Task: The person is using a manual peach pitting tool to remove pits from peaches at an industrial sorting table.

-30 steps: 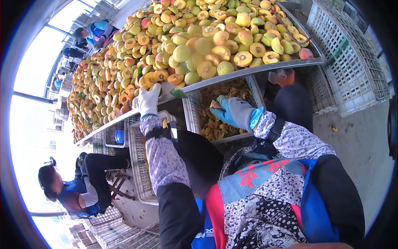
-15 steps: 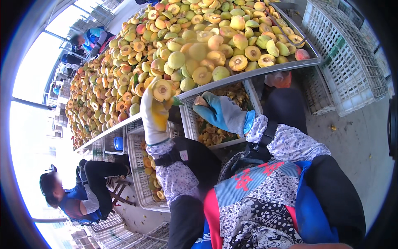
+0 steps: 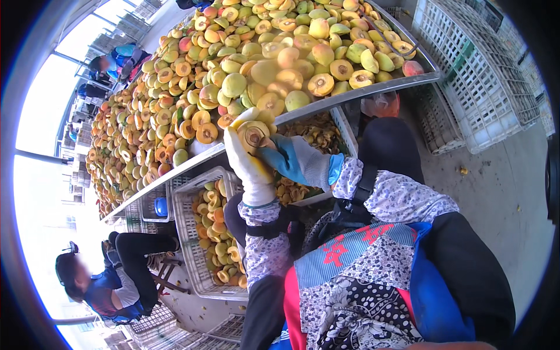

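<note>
My left hand [image 3: 248, 157], in a white glove stained yellow, is closed round a halved peach [image 3: 252, 135], its cut face and stone turned up toward me. In a blue and grey glove, my right hand [image 3: 289, 156] presses closed fingers against the right side of that cut face; whatever they grip is hidden. Just beyond both hands runs the metal rim of a table [image 3: 373, 87] heaped with peach halves. Under the right hand stands a white crate [image 3: 348, 133] holding brownish scraps.
Left of my knees, a pale plastic crate [image 3: 189, 256] holds peach halves. A co-worker [image 3: 108, 286] sits at the lower left, another person [image 3: 114, 61] at the far left. Stacked white crates [image 3: 466, 70] stand right of the table. A blue object [image 3: 161, 206] lies under the table edge.
My left hand has moved right with the peach half, away from the heap. My right hand has come left, and its fingers now meet the cut face. The view has shifted slightly.
</note>
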A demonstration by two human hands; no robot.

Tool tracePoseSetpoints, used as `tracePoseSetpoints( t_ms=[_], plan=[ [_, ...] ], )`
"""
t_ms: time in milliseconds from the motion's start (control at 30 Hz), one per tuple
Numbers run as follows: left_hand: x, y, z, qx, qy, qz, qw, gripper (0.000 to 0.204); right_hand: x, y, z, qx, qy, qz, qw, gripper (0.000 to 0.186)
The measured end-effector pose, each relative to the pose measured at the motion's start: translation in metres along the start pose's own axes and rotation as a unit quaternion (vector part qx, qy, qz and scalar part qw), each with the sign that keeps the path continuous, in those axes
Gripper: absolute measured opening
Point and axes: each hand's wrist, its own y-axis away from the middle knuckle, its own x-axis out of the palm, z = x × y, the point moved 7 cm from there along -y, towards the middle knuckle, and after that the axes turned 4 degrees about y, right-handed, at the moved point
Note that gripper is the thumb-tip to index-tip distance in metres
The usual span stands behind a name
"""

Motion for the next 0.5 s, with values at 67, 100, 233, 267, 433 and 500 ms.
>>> tracePoseSetpoints(
  t_ms=[67, 100, 233, 267, 433, 500],
  plan=[
    [0.001, 0.003, 0.003, 0.004, 0.036, -0.005, 0.999, 0.059, 0.004, 0.002, -0.001, 0.014, -0.005, 0.011, 1.0, 0.038],
    [0.002, 0.003, 0.003, 0.003, 0.03, -0.01, 0.999, 0.059, 0.004, 0.003, -0.001, 0.017, -0.008, 0.017, 1.0, 0.039],
    [-0.002, 0.006, 0.0, -0.026, -0.006, 0.011, 1.0, 0.057, 0.007, 0.008, -0.003, 0.056, 0.057, 0.076, 0.994, 0.044],
    [-0.002, 0.006, -0.001, -0.04, -0.018, 0.029, 0.999, 0.057, 0.007, 0.009, -0.003, 0.037, 0.033, 0.068, 0.996, 0.046],
    [-0.007, 0.005, -0.006, -0.035, -0.02, -0.004, 0.999, 0.056, 0.02, 0.023, -0.006, 0.212, -0.127, 0.22, 0.944, 0.056],
    [0.007, 0.009, -0.008, -0.009, 0.019, -0.034, 0.999, 0.056, 0.021, 0.026, -0.013, 0.237, -0.132, 0.234, 0.934, 0.062]
  ],
)
